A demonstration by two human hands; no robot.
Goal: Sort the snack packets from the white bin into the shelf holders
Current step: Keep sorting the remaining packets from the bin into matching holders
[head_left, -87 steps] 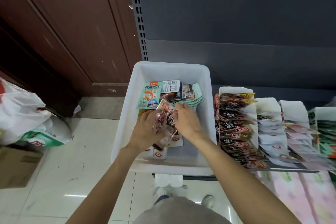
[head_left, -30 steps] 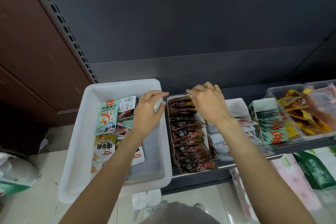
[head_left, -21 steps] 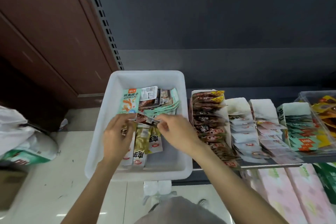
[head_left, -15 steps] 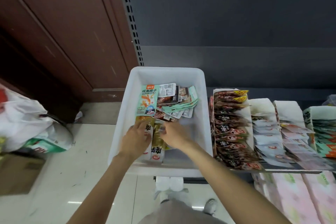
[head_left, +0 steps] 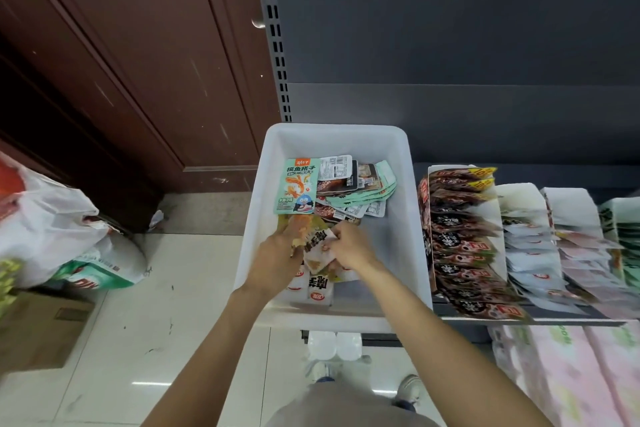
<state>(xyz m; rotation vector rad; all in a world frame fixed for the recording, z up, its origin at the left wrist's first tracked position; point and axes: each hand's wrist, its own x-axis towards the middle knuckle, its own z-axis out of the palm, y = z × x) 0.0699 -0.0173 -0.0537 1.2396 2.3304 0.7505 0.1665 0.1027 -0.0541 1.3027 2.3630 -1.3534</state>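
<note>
**White packets gathered at the near end of the bin**

White plastic walls of the bin keep the unsorted snacks penned beside the shelf, so each handful has only a short trip to the holders. Both hands work together over the near end: the left hand curls round an orange-and-yellow packet, and the right hand pinches the edge of a white packet with dark lettering. Probably they are collecting like with like before lifting. More white packets lie flat beneath the wrists. A green packet and a fanned stack sit untouched at the far end (still plenty to sort). The nearest holder, just beside the bin, stands full of dark packets overlapped like shingles so every label shows.
</note>
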